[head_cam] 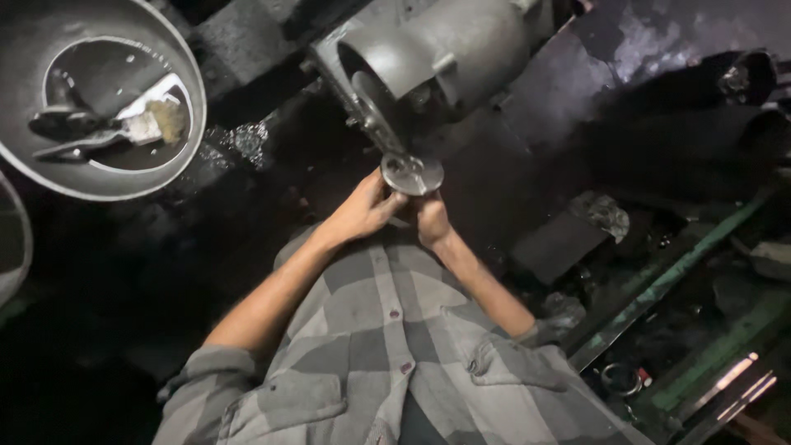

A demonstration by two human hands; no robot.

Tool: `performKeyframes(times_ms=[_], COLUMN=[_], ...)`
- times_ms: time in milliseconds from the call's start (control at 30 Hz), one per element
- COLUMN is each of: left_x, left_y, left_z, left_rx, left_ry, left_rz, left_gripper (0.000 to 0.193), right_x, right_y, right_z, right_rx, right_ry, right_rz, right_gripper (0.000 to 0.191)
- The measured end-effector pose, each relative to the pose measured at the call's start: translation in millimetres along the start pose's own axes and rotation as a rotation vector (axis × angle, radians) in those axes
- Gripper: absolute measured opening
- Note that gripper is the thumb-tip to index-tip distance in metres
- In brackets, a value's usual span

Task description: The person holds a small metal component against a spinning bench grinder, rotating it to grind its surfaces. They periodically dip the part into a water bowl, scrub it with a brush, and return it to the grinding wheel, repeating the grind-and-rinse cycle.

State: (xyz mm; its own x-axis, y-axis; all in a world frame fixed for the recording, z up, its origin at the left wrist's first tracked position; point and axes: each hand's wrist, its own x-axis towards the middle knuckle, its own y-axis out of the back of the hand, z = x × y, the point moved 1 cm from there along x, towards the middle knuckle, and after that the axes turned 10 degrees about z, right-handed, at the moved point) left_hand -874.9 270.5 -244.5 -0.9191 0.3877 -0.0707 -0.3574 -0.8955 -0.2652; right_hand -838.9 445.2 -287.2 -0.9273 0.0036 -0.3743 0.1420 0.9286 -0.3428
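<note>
Hands [395, 216] on round metal disc [411, 174]

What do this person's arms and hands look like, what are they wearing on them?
Both hands, left hand and right hand, are bare, with no gloves. The forearms are bare too: the grey checked shirt has its sleeves rolled up near the elbows. No watch or rings show.

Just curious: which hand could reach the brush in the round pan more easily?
Probably the left hand: the pan with the brush lies on its side, while the right hand sits under the metal disc, farther away.
</note>
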Motion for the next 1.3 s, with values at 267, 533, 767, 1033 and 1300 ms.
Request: performKeyframes(times_ms=[267,533,767,1033,1300], left_x=[16,9,0,2,6], left_y=[10,1,2,16,12], left_z=[-15,8,14,-45,-52], left_rx=[0.146,0.064,-0.061,-0.49,-0.529], left_ry=[-0.104,-0.066,-0.199,0.371,0.293], left_rz=[0.156,0.007,-0.244,0.111,0.224], left_gripper=[0.038,0.039,0.076,0.023,0.025], right_x=[24,12,-12,50,72], right_y=[-27,-5,16,18,13], right_z=[-9,-2,-49,-89,-84], right_rx=[0.074,0.013,-0.333,-1.051,-1.134], right_ry=[-0.101,0.071,0.33,0.295,0.443], right_rz=[0.045,-0.016,-0.144,-0.237,-0.359], right_gripper=[0.031,0.034,0.05,0.049,0.047])
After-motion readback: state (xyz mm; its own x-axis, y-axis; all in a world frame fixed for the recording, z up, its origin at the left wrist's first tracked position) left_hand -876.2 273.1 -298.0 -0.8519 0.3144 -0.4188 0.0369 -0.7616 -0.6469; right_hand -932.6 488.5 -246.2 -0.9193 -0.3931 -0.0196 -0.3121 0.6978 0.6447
